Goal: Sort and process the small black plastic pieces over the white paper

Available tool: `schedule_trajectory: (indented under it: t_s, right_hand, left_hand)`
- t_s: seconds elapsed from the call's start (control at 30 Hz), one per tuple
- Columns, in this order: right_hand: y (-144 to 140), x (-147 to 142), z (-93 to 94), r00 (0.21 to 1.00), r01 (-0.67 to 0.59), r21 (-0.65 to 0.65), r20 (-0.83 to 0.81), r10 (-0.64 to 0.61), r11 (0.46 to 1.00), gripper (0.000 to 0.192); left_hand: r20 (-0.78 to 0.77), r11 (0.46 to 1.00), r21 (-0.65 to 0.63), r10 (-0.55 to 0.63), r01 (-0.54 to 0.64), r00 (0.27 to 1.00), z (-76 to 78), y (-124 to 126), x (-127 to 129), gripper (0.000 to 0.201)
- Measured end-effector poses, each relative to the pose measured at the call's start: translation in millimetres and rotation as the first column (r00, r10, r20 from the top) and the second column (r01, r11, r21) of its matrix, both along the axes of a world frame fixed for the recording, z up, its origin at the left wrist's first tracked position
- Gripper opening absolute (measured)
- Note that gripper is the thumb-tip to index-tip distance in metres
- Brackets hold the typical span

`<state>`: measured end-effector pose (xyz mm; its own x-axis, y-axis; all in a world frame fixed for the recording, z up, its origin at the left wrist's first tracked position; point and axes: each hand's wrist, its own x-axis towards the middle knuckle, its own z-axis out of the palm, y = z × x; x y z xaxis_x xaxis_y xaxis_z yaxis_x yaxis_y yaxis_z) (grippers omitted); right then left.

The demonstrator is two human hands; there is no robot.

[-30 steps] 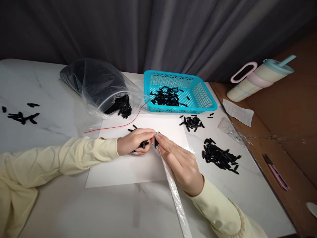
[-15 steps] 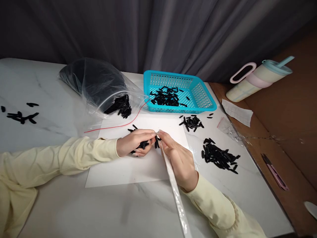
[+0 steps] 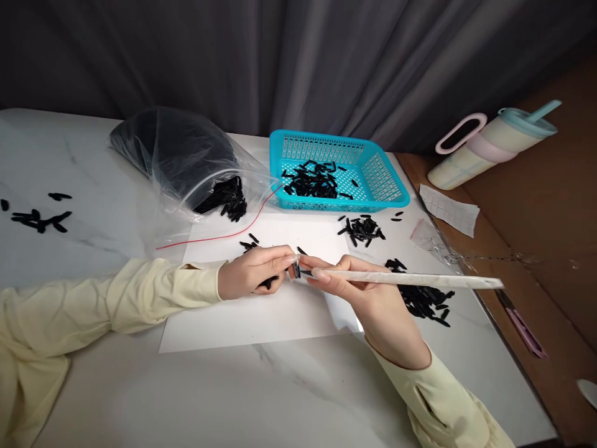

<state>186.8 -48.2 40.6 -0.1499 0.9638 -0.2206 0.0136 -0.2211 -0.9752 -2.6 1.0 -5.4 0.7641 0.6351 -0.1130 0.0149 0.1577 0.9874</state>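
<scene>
Head view: right hand (image 3: 368,298) pinches a long clear sleeve (image 3: 410,280), its long axis running right from the fingertips. Left hand (image 3: 252,277), nearer the sleeve's mouth, grips small black pieces (image 3: 268,284) over white paper (image 3: 242,317).

No text, label, brand or number can be read. The paper slip (image 3: 449,210) beside the tumbler (image 3: 494,144) bears faint lines, too small to read.
</scene>
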Motion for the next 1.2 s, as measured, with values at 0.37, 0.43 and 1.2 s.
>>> schedule_trajectory:
  t_s: [0.37, 0.43, 1.2]
  right_hand:
    - [-1.2, -2.9, -1.6, 1.000, 0.007, -0.005, -0.031, -0.007, 1.000, 0.026]
    - [-1.5, -4.5, -1.1, 1.000, 0.013, -0.002, -0.019, -0.013, 1.000, 0.027]
    - [-9.0, -8.8, -5.4, 0.970, 0.005, 0.108, 0.240, -0.031, 0.994, 0.023]
  left_hand:
    - [-0.052, 0.998, 0.059, 0.018, -0.015, 0.998, 1.0, -0.4, 0.5, 0.029]
    - [-0.058, 0.998, 0.058, 0.024, -0.021, 0.998, 1.3, -0.4, 0.9, 0.029]
    - [-0.160, 0.977, 0.130, 0.188, -0.168, 0.969, 7.9, -0.6, 6.8, 0.034]
